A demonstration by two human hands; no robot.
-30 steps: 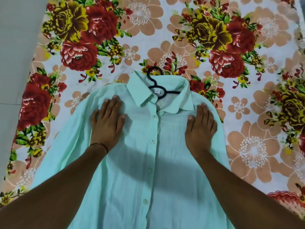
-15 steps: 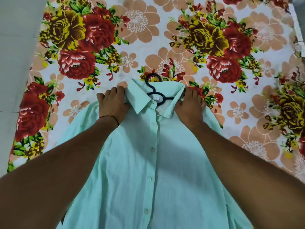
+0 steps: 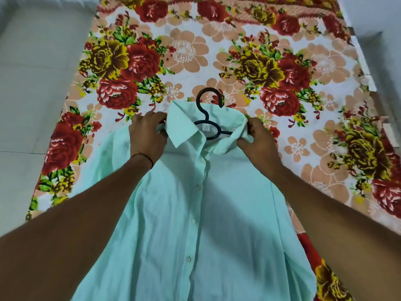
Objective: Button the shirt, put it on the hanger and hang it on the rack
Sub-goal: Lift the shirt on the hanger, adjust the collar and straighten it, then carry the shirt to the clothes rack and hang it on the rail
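One mint-green shirt (image 3: 162, 213) lay face up on a floral sheet (image 3: 184, 51), its front closed along the placket. Three small pale buttons (image 3: 193, 220) showed plainly down the middle; any others were too faint to count. One black hanger (image 3: 209, 90) sat inside the shirt. Its single hook stuck out past the collar (image 3: 184, 127) and rested on the sheet, its neck ran down into the open collar, and its shoulders were hidden under the cloth. One small white label (image 3: 206, 127) showed inside the collar, just beside the hanger's neck.

Two bare hands were on the shirt, one on each side of the collar. The left hand (image 3: 147, 133) had its fingers curled and gripped the shoulder cloth just beside the left collar point. One thin dark band (image 3: 144, 158) circled that wrist. The right hand (image 3: 258, 140) pinched a bunch of cloth at the right end of the collar, where the fabric was crumpled between thumb and fingers. Both forearms reached out over the body of the shirt, and their shadow fell across its chest.

The sheet carried large red and yellow roses and peach blossoms on white. Grey floor (image 3: 32, 83) showed on its left side and at the far right corner.
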